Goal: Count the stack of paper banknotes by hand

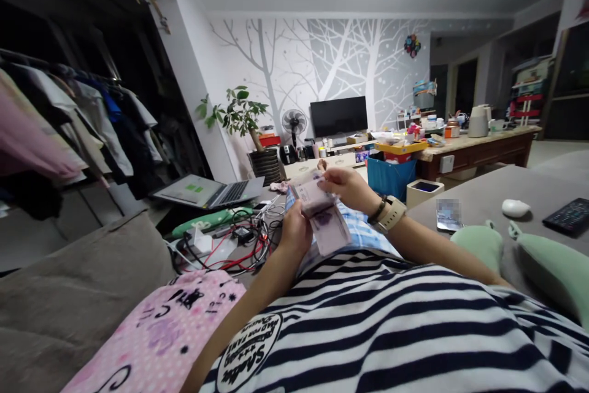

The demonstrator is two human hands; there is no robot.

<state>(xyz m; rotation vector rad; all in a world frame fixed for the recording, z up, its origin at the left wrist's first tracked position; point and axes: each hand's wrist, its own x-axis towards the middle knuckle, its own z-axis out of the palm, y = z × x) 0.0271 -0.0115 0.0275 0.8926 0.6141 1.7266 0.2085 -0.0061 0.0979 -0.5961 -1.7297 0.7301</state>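
Observation:
My left hand [297,228] is closed around a bundle of pale purple-pink banknotes [315,195], held over my lap. Part of the bundle hangs down below the fingers, with a purple print showing on its face. My right hand [346,189], wearing a watch and a dark bracelet at the wrist, pinches the upper right edge of the notes between thumb and fingers. How many notes lie in the bundle cannot be made out. Beneath them is blue-and-white checked cloth [363,227] over my legs.
Left of me lie tangled cables [248,236], an open laptop [211,192] and a pink patterned cloth [161,331]. On the right are a phone [449,215], a white mouse-shaped object [515,208], a remote control [568,217] and a green neck pillow [550,261]. A cluttered table [478,146] stands beyond.

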